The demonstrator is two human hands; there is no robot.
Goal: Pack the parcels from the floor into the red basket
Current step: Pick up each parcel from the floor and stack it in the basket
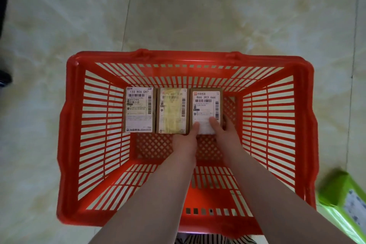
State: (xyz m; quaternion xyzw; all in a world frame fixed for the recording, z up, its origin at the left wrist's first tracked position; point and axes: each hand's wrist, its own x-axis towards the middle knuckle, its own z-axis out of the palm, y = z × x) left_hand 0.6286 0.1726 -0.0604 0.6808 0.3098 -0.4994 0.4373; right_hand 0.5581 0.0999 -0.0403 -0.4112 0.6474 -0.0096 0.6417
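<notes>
Nearest the camera: striped fabric [204, 239] at the bottom edge, below the red basket's near rim. Two bare forearms reaching forward over the near rim and down into the red basket [67, 125]. Green plastic item [340, 194] on the floor just beside the basket's near right corner, partly cut off by the frame.

Inside the basket: left hand [185, 140] and right hand [225, 130] closed on the near end of the right parcel [206, 105], thumbs pressed on its white label, remaining fingers wrapped around its edges. Cannot tell whether this parcel rests fully on the basket bottom.

Further in: middle parcel [172, 111] and left parcel [138, 110] lying flat, labels up, side by side in a row with the held one, touching or nearly so, along the far wall. Near half of basket bottom bare.

Beyond: pale marbled tile floor [178, 6]. Dark object [5, 6] at far left edge, unidentifiable.
</notes>
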